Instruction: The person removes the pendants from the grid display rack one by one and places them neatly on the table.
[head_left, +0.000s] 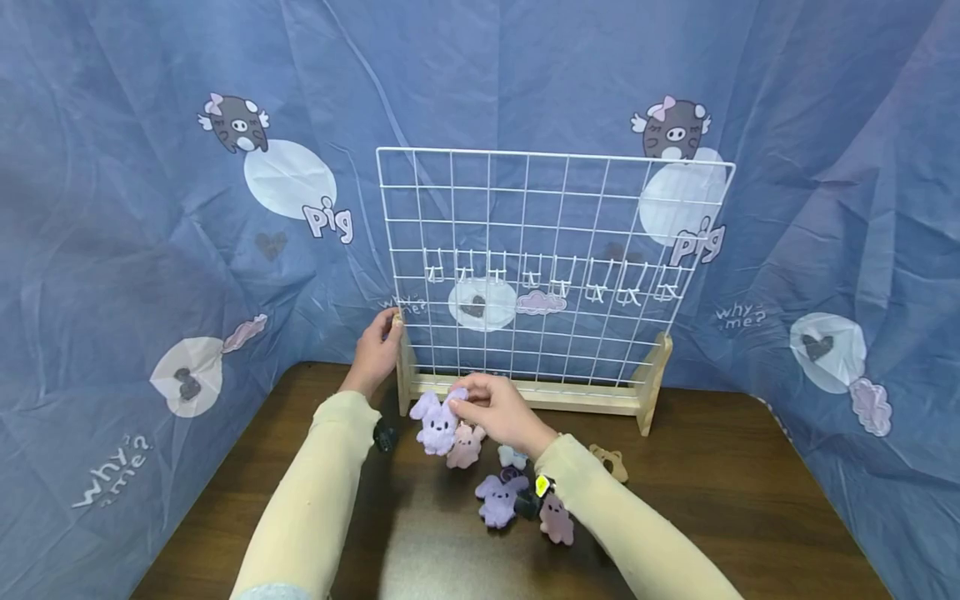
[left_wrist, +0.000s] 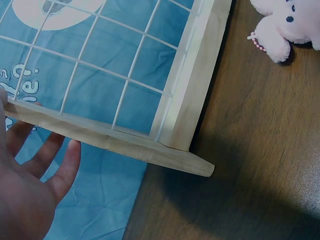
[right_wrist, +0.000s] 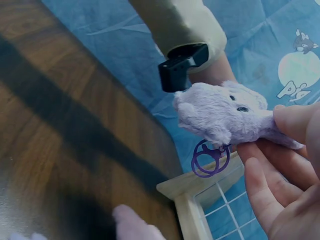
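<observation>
My right hand (head_left: 498, 408) pinches a lavender bunny plush keychain (head_left: 438, 423) by an ear, above the table in front of the rack. A purple ring clasp (right_wrist: 195, 166) dangles from it in the right wrist view. The left hand (head_left: 373, 354) grips the left wooden side post (left_wrist: 107, 139) of a display rack, with fingers behind the wood. A white wire grid (head_left: 555, 155) stands upright in the rack's wooden base (head_left: 592, 401). Several white hooks (head_left: 596, 292) hang in a row across the grid, with nothing on them.
On the brown table (head_left: 712, 500) lie a pink plush (head_left: 465, 447), another lavender bunny (head_left: 498, 502), a mauve plush (head_left: 557, 520), a pale blue piece (head_left: 512, 456) and a tan bear-shaped piece (head_left: 617, 467). A blue printed cloth (head_left: 150, 275) surrounds the table.
</observation>
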